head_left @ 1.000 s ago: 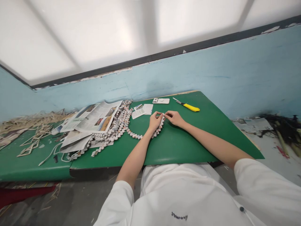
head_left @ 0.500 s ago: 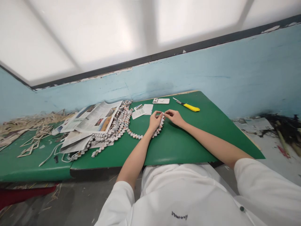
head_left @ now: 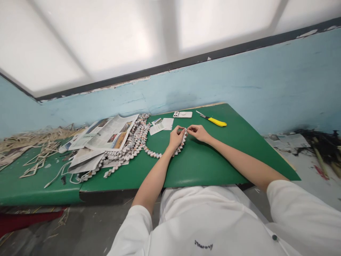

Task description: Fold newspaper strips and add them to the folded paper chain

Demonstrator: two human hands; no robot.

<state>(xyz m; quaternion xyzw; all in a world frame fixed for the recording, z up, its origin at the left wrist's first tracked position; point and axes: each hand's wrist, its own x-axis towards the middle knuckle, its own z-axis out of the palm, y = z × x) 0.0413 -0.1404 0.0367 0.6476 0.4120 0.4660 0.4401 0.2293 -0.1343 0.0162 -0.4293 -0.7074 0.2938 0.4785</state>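
A zigzag chain of folded paper [head_left: 153, 154] curves across the green table from the heap on the left, passes behind my left wrist and rises to my fingers. My left hand [head_left: 177, 138] pinches this chain close to its end. From the other side, my right hand [head_left: 197, 133] has thumb and forefinger pressed together at the chain's tip; whatever small piece lies between them is too small to make out. Beyond my hands are loose paper pieces [head_left: 167, 123] and a white phone [head_left: 182, 114].
A yellow-handled utility knife [head_left: 217, 122] lies at the back right of the green table [head_left: 207, 167]. Newspaper sheets [head_left: 112, 133] cover a pile of folded chains [head_left: 138, 140] on the left. A white cable [head_left: 57, 176] and wooden strips [head_left: 39, 160] lie farther left.
My right hand has shifted very slightly right, with its fingertips a little farther from my left. My left hand keeps its pinch on the paper chain.
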